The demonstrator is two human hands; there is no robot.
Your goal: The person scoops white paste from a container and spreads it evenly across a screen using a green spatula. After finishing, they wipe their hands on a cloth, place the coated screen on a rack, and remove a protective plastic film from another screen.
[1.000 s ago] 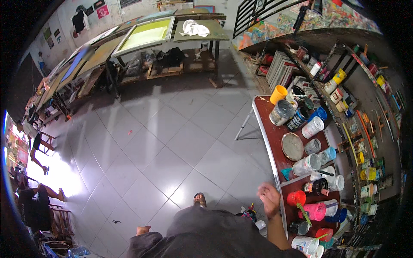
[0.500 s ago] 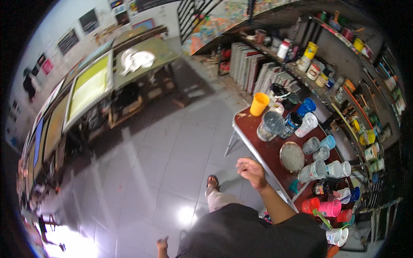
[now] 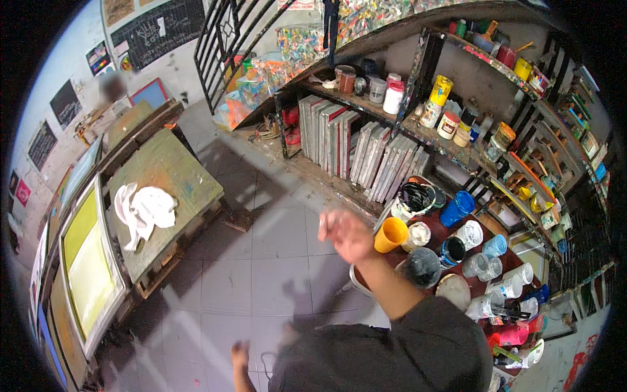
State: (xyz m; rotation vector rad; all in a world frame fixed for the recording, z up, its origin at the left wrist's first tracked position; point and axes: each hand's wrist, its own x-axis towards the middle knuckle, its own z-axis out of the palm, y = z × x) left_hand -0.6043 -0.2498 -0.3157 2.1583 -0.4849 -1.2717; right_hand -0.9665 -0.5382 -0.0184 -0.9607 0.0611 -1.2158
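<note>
My right hand (image 3: 347,236) reaches out over the floor, just left of a yellow plastic cup (image 3: 391,235) on a dark red table. Its fingers are a little blurred, loosely bent and apart, with nothing visible in them. Low in the view my left hand (image 3: 240,356) hangs at my side, small and blurred; its fingers cannot be made out clearly. Around the cup stand a white tub (image 3: 418,235), a grey-smeared clear bucket (image 3: 421,268), a blue cup (image 3: 457,208) and a black-stained bucket (image 3: 415,198). My forearm passes in front of the table's near corner.
Shelves of paint pots (image 3: 450,124) run along the right, with upright screen frames (image 3: 330,137) below. At left, a worktable (image 3: 170,170) bears a crumpled white cloth (image 3: 147,212) beside a yellow-green screen (image 3: 88,261). A black stair railing (image 3: 225,52) rises behind tiled floor (image 3: 274,274).
My view has swung to the right and forward, bringing the shelves and frames nearer. My right hand has gone from beside the table's long edge to near the yellow cup.
</note>
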